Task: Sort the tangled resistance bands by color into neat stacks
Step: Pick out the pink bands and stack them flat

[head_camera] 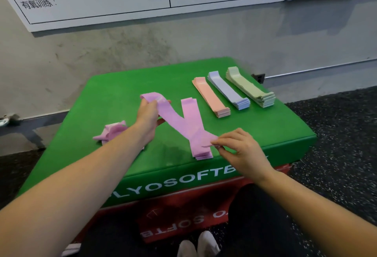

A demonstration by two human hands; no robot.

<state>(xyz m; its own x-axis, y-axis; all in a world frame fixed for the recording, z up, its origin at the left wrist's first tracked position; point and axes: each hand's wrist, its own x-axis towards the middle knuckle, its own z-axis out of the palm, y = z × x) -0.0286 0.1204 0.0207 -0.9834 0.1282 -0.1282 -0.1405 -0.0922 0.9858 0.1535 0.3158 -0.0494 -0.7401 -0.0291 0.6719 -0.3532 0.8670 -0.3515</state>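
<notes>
Stretching a pink band (173, 118) slantwise over the pink stack (195, 132), the left hand (148, 114) is gripping its far end while the right hand (238, 146) is pinching its near end.

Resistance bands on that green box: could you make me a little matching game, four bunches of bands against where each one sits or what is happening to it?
Things:
1. green stack
2. blue stack
3. pink band
4. tangled pink heap

States:
A. held at both ends by the left hand and the right hand
B. crumpled, behind the left wrist
C. rightmost neat stack
D. between the orange stack and the green one

Pairs: 1-C, 2-D, 3-A, 4-B
</notes>
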